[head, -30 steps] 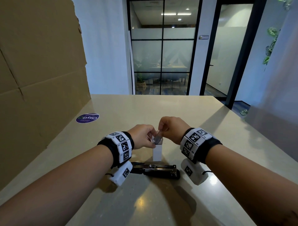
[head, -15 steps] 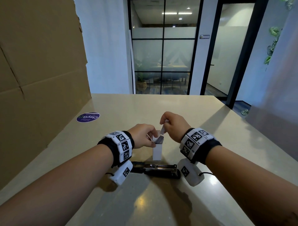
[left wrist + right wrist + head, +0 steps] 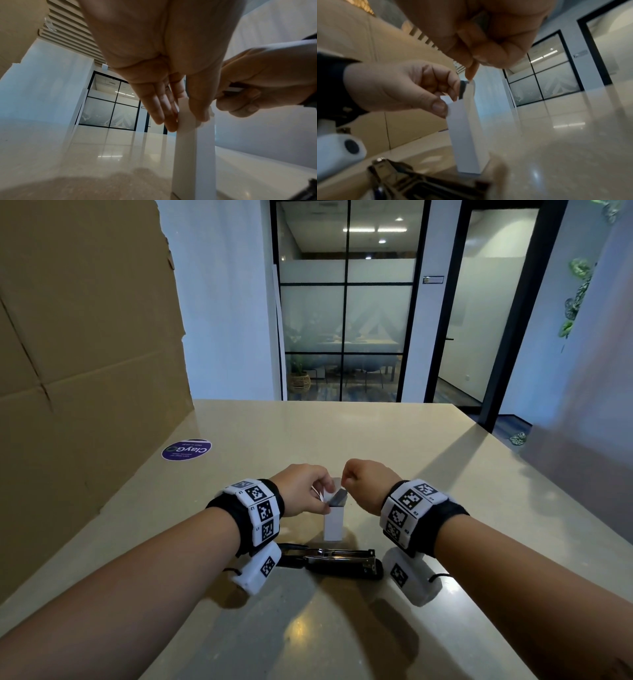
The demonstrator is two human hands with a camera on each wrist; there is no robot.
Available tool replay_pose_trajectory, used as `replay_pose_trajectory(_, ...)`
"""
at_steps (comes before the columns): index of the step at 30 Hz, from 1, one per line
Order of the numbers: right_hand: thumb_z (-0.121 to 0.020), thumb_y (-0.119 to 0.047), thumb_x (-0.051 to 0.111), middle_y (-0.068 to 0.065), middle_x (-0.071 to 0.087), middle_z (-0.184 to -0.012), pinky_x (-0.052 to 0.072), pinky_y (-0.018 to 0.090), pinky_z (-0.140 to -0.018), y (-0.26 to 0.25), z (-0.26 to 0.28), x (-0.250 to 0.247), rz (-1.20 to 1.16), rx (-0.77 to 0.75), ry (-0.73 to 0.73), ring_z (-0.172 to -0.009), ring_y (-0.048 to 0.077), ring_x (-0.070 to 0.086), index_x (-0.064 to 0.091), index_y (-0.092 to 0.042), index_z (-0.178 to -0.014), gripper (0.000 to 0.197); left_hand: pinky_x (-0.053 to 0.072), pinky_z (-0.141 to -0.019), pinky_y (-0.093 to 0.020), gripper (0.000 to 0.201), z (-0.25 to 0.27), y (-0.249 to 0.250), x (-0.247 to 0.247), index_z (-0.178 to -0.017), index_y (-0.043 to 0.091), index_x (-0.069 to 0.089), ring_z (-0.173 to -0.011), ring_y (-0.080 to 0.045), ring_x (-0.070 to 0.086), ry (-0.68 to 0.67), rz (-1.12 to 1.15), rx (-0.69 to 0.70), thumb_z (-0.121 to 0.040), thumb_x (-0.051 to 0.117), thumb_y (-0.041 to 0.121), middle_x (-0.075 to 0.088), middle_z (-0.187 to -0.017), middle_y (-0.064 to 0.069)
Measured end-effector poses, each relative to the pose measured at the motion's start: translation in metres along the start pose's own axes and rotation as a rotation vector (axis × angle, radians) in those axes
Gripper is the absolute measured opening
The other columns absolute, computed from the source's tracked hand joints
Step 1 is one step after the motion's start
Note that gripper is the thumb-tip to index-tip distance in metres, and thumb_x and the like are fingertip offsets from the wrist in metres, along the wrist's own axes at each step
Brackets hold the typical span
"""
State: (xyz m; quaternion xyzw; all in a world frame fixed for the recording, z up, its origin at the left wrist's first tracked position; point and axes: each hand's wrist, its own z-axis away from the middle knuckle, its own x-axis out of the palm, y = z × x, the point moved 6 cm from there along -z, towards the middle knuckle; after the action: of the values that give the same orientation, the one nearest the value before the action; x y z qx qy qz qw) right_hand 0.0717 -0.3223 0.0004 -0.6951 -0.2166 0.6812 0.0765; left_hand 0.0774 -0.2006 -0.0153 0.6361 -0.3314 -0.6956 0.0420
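White box [image 3: 333,525] pinched upright at mid-table by left hand [image 3: 301,491]; right hand [image 3: 368,481] closed on a thin sliver at its open top.
Cardboard sheet [image 3: 68,354] is stood along the left edge of the table [image 3: 342,436], with a purple sticker [image 3: 186,450] beside it. The box's upper walls are pinched between left thumb and fingers, probably so it stands steady while contents are drawn out from above. A dark grey insert [image 3: 337,497] pokes from the mouth, and the flap is folded back. An opened stapler [image 3: 335,561] is laid just in front of the box, likely for loading. Right fingers are curled and a thin grey sliver [image 3: 235,89] is pinched against the thumb. It is judged a staple strip, but this cannot be confirmed. The box's inside is hidden, the right fingertips are blocked by knuckles in the head view, and the stapler's left end is covered by the wrist camera.
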Motion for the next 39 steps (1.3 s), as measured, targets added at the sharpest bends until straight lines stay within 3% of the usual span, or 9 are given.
replay_pose_trajectory(3,-0.084,-0.039,0.062,0.002,0.057,-0.093,0.039,0.029,-0.070,0.000,0.002,0.003,0.096,-0.054,-0.013,-0.084,0.022,0.055,0.063,-0.017,-0.102,0.028,0.051,-0.080,-0.029,0.034,0.000,0.000,0.000,-0.105,0.017,0.063,-0.080,-0.012,0.059,0.002,0.004,0.004,-0.075,0.078,0.019,0.062,-0.099,0.003)
replay_pose_trajectory(6,-0.082,-0.035,0.065,-0.001,0.051,-0.087,0.037,0.028,-0.069,-0.004,0.002,0.005,0.144,-0.117,0.017,-0.079,0.020,0.052,0.067,-0.019,-0.096,0.021,0.049,-0.079,-0.028,0.036,-0.001,0.001,0.001,-0.106,0.017,0.062,-0.079,-0.013,0.058,0.002,0.007,0.007,-0.074,0.078,0.019,0.061,-0.096,0.005)
replay_pose_trajectory(14,-0.085,-0.031,0.063,0.000,0.045,-0.088,0.036,0.028,-0.068,-0.016,0.008,0.006,0.203,-0.239,0.024,-0.078,0.022,0.051,0.067,-0.023,-0.096,0.015,0.043,-0.062,-0.019,0.034,-0.001,-0.003,0.000,-0.091,0.027,0.052,-0.066,-0.002,0.055,0.019,0.010,0.016,-0.073,0.079,0.017,0.058,-0.079,0.016)
replay_pose_trajectory(20,-0.085,-0.027,0.062,0.000,0.046,-0.090,0.039,0.030,-0.070,-0.027,0.006,0.003,0.327,-0.287,-0.058,-0.089,0.027,0.059,0.069,-0.021,-0.098,0.016,0.043,-0.067,-0.023,0.034,-0.002,-0.002,0.001,-0.090,0.025,0.052,-0.072,-0.009,0.056,0.017,-0.022,0.013,-0.072,0.080,0.017,0.058,-0.079,0.013)
replay_pose_trajectory(23,-0.084,-0.026,0.062,-0.002,0.048,-0.091,0.038,0.029,-0.071,-0.024,0.006,-0.003,0.277,-0.278,-0.009,-0.093,0.027,0.060,0.068,-0.022,-0.097,0.014,0.041,-0.061,-0.019,0.034,-0.001,0.001,0.002,-0.096,0.022,0.055,-0.072,-0.009,0.054,0.009,-0.054,0.037,-0.072,0.080,0.019,0.057,-0.081,0.011)
replay_pose_trajectory(26,-0.085,-0.027,0.062,-0.001,0.049,-0.093,0.038,0.028,-0.070,-0.023,0.007,-0.004,0.263,-0.266,0.025,-0.089,0.027,0.059,0.066,-0.021,-0.100,0.016,0.040,-0.060,-0.017,0.036,-0.001,0.003,0.002,-0.101,0.018,0.056,-0.070,-0.008,0.053,0.002,-0.073,0.048,-0.073,0.079,0.019,0.054,-0.079,0.013)
replay_pose_trajectory(30,-0.084,-0.030,0.062,0.004,0.050,-0.094,0.041,0.030,-0.069,-0.024,0.006,0.005,0.306,-0.271,-0.008,-0.087,0.029,0.060,0.064,-0.017,-0.104,0.024,0.038,-0.058,-0.017,0.033,-0.001,0.004,0.002,-0.087,0.023,0.050,-0.067,-0.007,0.051,0.010,-0.100,0.059,-0.072,0.080,0.019,0.052,-0.074,0.015)
replay_pose_trajectory(35,-0.085,-0.033,0.061,0.006,0.050,-0.094,0.043,0.032,-0.069,-0.025,0.008,0.014,0.378,-0.287,-0.034,-0.079,0.027,0.055,0.061,-0.014,-0.109,0.030,0.036,-0.056,-0.018,0.035,-0.001,0.003,0.003,-0.086,0.024,0.050,-0.063,-0.004,0.048,0.015,-0.069,0.055,-0.070,0.081,0.018,0.051,-0.070,0.015)
replay_pose_trajectory(39,-0.080,-0.035,0.068,0.004,0.059,-0.104,0.045,0.032,-0.074,-0.017,0.006,0.009,0.248,-0.268,0.015,-0.093,0.027,0.062,0.061,-0.019,-0.100,0.026,0.047,-0.065,-0.022,0.036,-0.001,0.001,0.001,-0.096,0.021,0.056,-0.065,-0.004,0.054,0.001,0.008,0.043,-0.070,0.081,0.015,0.057,-0.078,0.011)
